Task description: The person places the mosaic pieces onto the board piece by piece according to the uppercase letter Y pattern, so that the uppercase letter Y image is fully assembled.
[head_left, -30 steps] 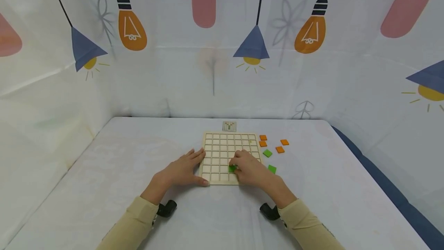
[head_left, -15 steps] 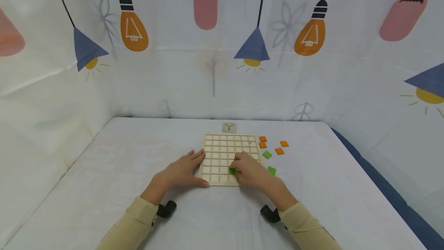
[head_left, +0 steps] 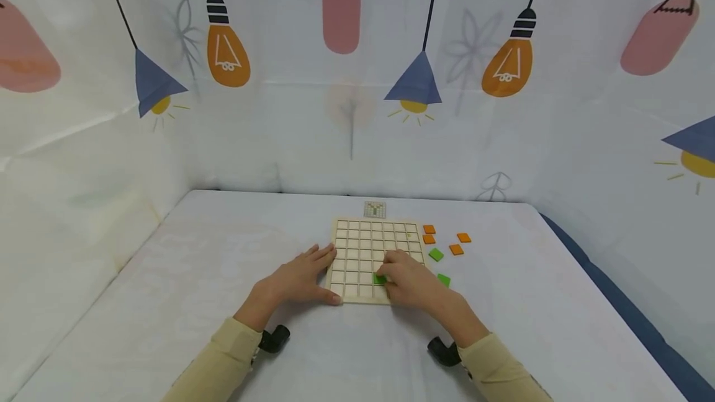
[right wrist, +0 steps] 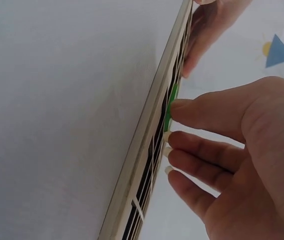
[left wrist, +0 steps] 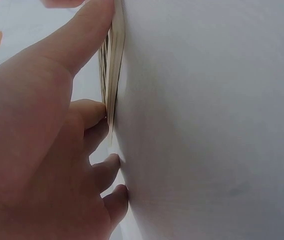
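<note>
A pale wooden grid board point(head_left: 353, 254) lies on the white table. My left hand point(head_left: 301, 276) rests along its left side with fingers extended, thumb at the near left corner. In the left wrist view, the thumb and fingers touch the board's edge point(left wrist: 114, 70). My right hand point(head_left: 412, 283) is over the board's near right part, fingers bent. It holds a green square tile point(head_left: 379, 278) at a cell in the lower rows. The right wrist view shows the thumb on the green tile point(right wrist: 169, 116), the other fingertips close over the grid; the index finger is largely hidden.
Several orange tiles point(head_left: 457, 249) lie right of the board, with two loose green tiles, one point(head_left: 436, 255) farther back and one point(head_left: 444, 280) beside the right wrist. A small patterned card point(head_left: 375, 209) lies behind the board. A printed white curtain point(head_left: 313, 135) hangs behind the table.
The head view has shifted, so everything sits slightly farther right and lower. Both hands keep their places on the board, and the green tile stays under the right fingers.
</note>
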Demonstrator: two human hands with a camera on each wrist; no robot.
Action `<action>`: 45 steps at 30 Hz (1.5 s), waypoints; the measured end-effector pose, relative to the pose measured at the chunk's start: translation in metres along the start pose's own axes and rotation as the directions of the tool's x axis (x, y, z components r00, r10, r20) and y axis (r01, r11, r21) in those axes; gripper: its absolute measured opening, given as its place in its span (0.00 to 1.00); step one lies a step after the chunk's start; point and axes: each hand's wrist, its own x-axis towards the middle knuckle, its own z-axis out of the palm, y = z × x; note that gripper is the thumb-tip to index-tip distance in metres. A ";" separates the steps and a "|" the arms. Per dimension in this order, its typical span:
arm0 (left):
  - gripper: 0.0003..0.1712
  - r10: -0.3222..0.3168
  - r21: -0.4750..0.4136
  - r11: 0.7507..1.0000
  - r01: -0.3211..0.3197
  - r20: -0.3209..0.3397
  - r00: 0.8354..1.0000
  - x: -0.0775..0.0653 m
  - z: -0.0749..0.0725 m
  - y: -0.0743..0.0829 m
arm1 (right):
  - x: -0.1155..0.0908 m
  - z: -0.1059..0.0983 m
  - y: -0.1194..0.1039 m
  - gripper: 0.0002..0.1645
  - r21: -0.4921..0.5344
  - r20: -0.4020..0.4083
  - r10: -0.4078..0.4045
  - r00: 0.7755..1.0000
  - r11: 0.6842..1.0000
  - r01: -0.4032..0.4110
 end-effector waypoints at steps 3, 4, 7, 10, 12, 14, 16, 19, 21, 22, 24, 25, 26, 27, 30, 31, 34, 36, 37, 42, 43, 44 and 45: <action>0.64 0.004 0.008 1.000 -0.004 0.002 1.000 0.002 0.002 0.001 | -0.004 -0.002 0.002 0.17 0.014 0.003 0.010 1.000 1.000 -0.010; 0.64 0.006 0.010 1.000 -0.006 -0.001 1.000 0.002 0.002 0.001 | -0.005 -0.002 0.003 0.16 0.018 0.002 0.012 1.000 1.000 -0.012; 0.64 0.003 0.019 1.000 -0.003 -0.001 1.000 0.002 0.003 0.001 | -0.009 -0.004 0.006 0.16 0.043 0.006 0.021 1.000 0.999 -0.021; 0.64 0.001 0.015 1.000 -0.001 -0.001 1.000 0.001 0.003 0.002 | -0.012 -0.004 0.010 0.14 0.049 0.016 0.016 1.000 0.999 -0.017; 0.64 -0.002 0.014 1.000 0.002 0.000 1.000 0.000 0.002 0.002 | -0.014 -0.005 0.012 0.13 0.044 0.020 0.005 1.000 0.999 -0.006; 0.64 -0.004 0.018 1.000 0.004 -0.002 1.000 -0.001 0.002 0.003 | -0.017 -0.005 0.015 0.11 0.033 0.016 -0.003 1.000 0.999 0.002; 0.64 -0.003 0.023 1.000 0.003 -0.007 1.000 -0.002 0.002 0.004 | -0.020 -0.006 0.018 0.11 0.025 0.005 0.002 1.000 1.000 -0.002; 0.64 -0.002 0.027 1.000 0.003 -0.009 1.000 -0.001 0.003 0.004 | -0.025 -0.007 0.022 0.12 0.034 -0.012 0.021 1.000 0.999 -0.021; 0.64 -0.007 0.034 0.999 0.007 -0.010 1.000 -0.001 0.004 0.004 | -0.027 -0.007 0.024 0.12 0.042 -0.015 0.037 0.999 0.998 -0.036; 0.64 -0.013 0.040 0.999 0.013 -0.007 1.000 -0.001 0.004 0.004 | -0.028 -0.008 0.025 0.12 0.045 -0.015 0.044 0.999 0.998 -0.043; 0.64 -0.016 0.043 0.999 0.016 -0.010 1.000 -0.001 0.005 0.003 | -0.029 -0.008 0.027 0.10 0.048 -0.009 0.056 0.998 0.997 -0.055; 0.64 -0.017 0.043 0.999 0.017 -0.011 1.000 -0.001 0.005 0.003 | -0.029 -0.009 0.029 0.09 0.046 -0.008 0.060 0.998 0.997 -0.060; 0.64 -0.016 0.043 0.999 0.016 -0.013 1.000 -0.001 0.005 0.003 | -0.030 -0.009 0.030 0.09 0.041 -0.006 0.066 0.998 0.997 -0.065; 0.64 -0.018 0.042 0.999 0.019 -0.013 1.000 -0.001 0.005 0.003 | -0.031 -0.010 0.031 0.08 0.037 -0.006 0.072 0.997 0.997 -0.071; 0.64 -0.022 0.035 0.999 0.023 -0.022 1.000 -0.001 0.005 0.004 | -0.033 -0.011 0.035 0.10 0.037 -0.008 0.084 0.996 0.996 -0.084; 0.64 -0.025 0.035 0.999 0.026 -0.025 0.999 -0.001 0.005 0.005 | -0.034 -0.012 0.037 0.10 0.040 -0.009 0.094 0.996 0.995 -0.093; 0.63 -0.033 0.030 0.999 0.034 -0.033 0.999 -0.003 0.003 0.008 | -0.037 -0.012 0.040 0.11 0.044 -0.014 0.128 0.992 0.991 -0.127; 0.64 -0.037 0.033 0.999 0.038 -0.032 0.999 -0.003 0.002 0.011 | -0.039 -0.013 0.042 0.10 0.043 -0.023 0.145 0.989 0.989 -0.144; 0.64 -0.037 0.031 0.999 0.038 -0.034 0.999 -0.004 0.002 0.012 | -0.040 -0.013 0.043 0.09 0.039 -0.027 0.148 0.989 0.988 -0.147; 0.64 -0.038 0.044 0.998 0.040 -0.040 0.998 -0.004 0.001 0.016 | -0.047 -0.016 0.049 0.08 0.052 -0.044 0.161 0.986 0.986 -0.158; 0.65 -0.038 0.046 0.998 0.040 -0.041 0.998 -0.003 0.001 0.016 | -0.048 -0.017 0.050 0.09 0.056 -0.041 0.170 0.985 0.984 -0.168; 0.65 -0.039 0.048 0.998 0.041 -0.042 0.998 -0.003 0.001 0.016 | -0.049 -0.017 0.051 0.09 0.059 -0.039 0.180 0.983 0.982 -0.177; 0.65 -0.042 0.050 0.998 0.044 -0.041 0.998 -0.002 0.001 0.016 | -0.050 -0.018 0.053 0.09 0.061 -0.034 0.196 0.980 0.979 -0.194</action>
